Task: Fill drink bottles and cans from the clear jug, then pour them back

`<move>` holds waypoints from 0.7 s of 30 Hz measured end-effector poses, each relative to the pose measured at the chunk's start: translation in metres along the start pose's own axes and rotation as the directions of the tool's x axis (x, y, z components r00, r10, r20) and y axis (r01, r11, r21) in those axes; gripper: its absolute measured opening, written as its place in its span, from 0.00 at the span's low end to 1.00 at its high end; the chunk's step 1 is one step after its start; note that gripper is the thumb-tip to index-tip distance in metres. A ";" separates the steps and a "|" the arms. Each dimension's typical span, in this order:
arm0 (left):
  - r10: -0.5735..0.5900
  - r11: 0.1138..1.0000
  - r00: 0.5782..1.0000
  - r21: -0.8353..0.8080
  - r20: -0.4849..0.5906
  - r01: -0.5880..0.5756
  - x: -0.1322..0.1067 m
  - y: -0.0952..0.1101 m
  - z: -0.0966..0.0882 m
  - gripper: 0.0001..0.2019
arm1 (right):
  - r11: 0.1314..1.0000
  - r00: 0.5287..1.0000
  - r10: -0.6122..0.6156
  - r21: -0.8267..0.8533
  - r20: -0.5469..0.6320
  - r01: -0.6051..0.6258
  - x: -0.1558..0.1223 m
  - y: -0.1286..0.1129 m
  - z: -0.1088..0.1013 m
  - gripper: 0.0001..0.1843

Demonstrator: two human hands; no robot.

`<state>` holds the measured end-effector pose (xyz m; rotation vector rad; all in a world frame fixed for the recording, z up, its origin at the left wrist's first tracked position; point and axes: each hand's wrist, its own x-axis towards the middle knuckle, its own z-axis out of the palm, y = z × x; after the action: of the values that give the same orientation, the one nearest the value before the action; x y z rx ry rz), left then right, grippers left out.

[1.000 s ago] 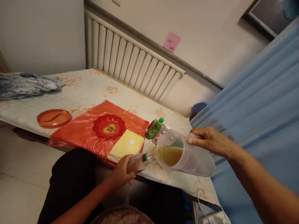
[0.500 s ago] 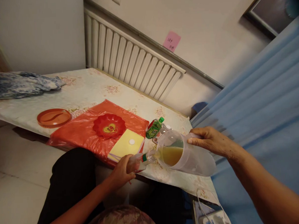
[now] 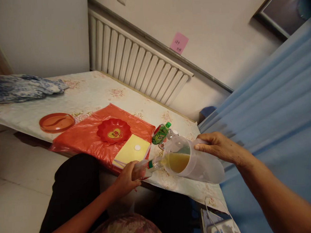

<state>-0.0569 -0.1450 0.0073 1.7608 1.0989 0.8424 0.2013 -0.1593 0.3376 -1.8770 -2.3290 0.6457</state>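
My left hand (image 3: 125, 180) is closed around a clear glass bottle (image 3: 142, 171) with a green band at its neck, tilted with its mouth toward the right. My right hand (image 3: 217, 146) grips the handle of a translucent plastic pitcher (image 3: 207, 167), tipped far over toward the bottle. Yellow liquid (image 3: 178, 162) lies along the pitcher's lower side and reaches its rim, right at the bottle's mouth. Whether rim and bottle touch, I cannot tell. Just behind the pitcher stand a green-capped drink bottle (image 3: 160, 133) and a clear glass item, partly hidden.
A red scalloped plate (image 3: 105, 126) and a yellow notebook (image 3: 132, 148) lie on a red plastic sheet (image 3: 79, 139). Farther left are an orange round tray (image 3: 56, 122) and a patterned cloth (image 3: 24, 88). A radiator (image 3: 138, 59) lines the wall; a blue curtain (image 3: 272, 109) hangs at right.
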 end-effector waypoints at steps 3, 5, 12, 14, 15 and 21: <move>-0.004 1.000 1.000 0.006 0.006 0.004 0.000 0.000 0.000 0.34 | 1.000 1.000 -0.009 0.011 -0.005 0.009 0.001 0.001 0.001 0.25; -0.006 1.000 1.000 0.004 0.003 0.006 0.001 -0.001 -0.001 0.33 | 1.000 1.000 -0.016 0.026 -0.006 0.016 0.002 0.002 0.002 0.25; -0.019 0.998 0.999 -0.056 -0.037 0.017 0.000 -0.005 -0.002 0.34 | 0.987 1.000 0.000 0.162 0.000 0.000 0.003 0.008 0.007 0.22; -0.046 0.995 0.998 -0.088 -0.048 0.042 0.000 -0.004 -0.004 0.35 | 0.969 1.000 0.017 0.247 -0.009 -0.015 0.003 0.012 0.011 0.22; -0.058 0.993 0.997 -0.104 -0.050 0.053 0.000 -0.003 -0.005 0.35 | 0.957 1.000 0.026 0.288 -0.015 -0.021 0.003 0.015 0.014 0.23; -0.113 0.981 0.991 -0.168 -0.074 0.100 -0.001 -0.001 -0.019 0.35 | 0.835 0.998 0.036 0.550 -0.053 -0.001 0.015 0.041 0.038 0.25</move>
<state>-0.0737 -0.1395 0.0132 1.5290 1.1339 0.9203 0.2226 -0.1491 0.2851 -1.6145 -1.8116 1.1022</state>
